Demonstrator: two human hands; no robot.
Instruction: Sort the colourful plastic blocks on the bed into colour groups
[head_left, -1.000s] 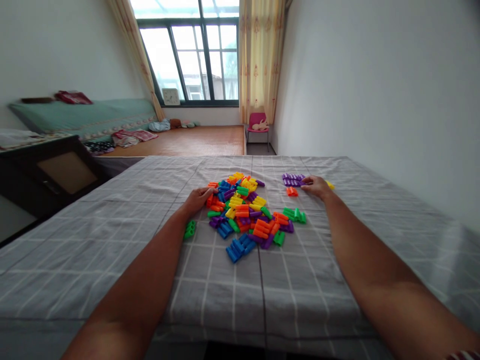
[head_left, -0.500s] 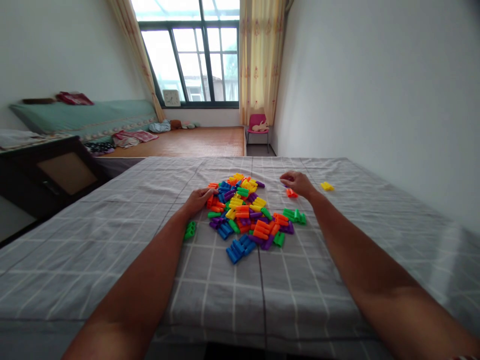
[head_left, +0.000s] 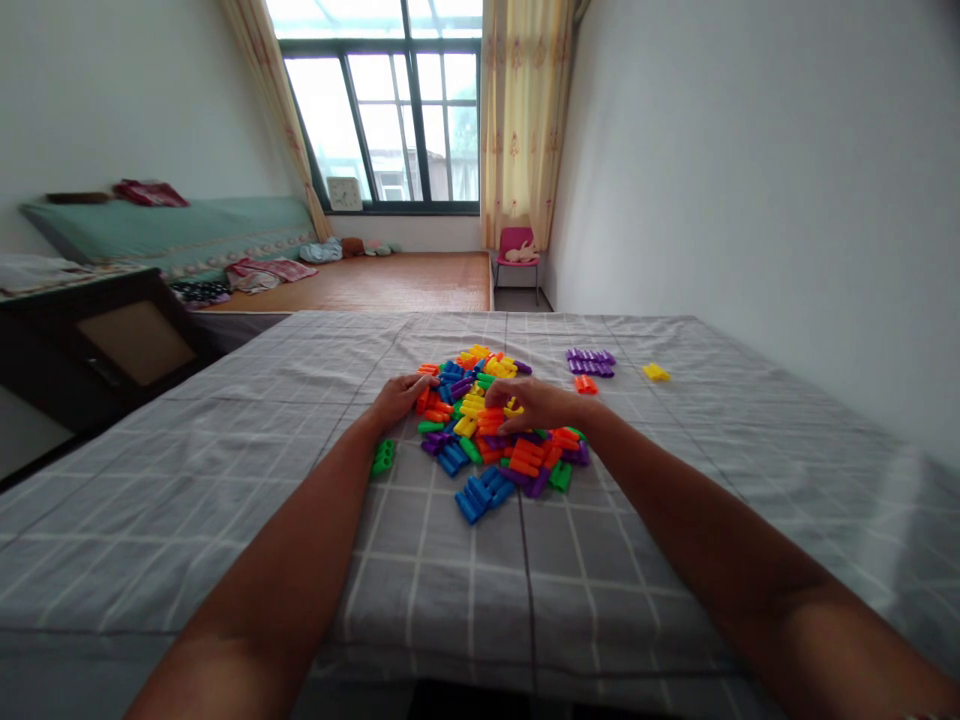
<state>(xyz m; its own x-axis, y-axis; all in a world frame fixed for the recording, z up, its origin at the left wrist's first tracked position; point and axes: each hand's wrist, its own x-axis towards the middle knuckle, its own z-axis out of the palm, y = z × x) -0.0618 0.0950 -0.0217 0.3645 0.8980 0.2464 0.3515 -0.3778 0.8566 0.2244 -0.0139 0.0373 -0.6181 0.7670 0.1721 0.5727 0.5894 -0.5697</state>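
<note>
A heap of orange, yellow, blue, green and purple plastic pieces (head_left: 470,407) lies on the grey checked cloth. At its left edge rests my left hand (head_left: 401,398), fingers on the orange and blue pieces; whether it grips one is unclear. My right hand (head_left: 525,402) reaches over the heap from the right, thumb and fingers apart, around an orange piece (head_left: 491,420) at its fingertips. To the right lie purple pieces (head_left: 590,362) in two rows, an orange piece (head_left: 586,385) and a yellow one (head_left: 656,372).
A green piece (head_left: 383,457) lies beside my left forearm. Behind the cloth-covered table (head_left: 300,345) are a low bed (head_left: 390,280) and a pink chair (head_left: 516,240). A dark cabinet (head_left: 135,335) stands at the left, a white wall at the right.
My right hand has moved left from the purple pieces to the heap, uncovering the purple rows. My left hand has stayed at the heap's left edge.
</note>
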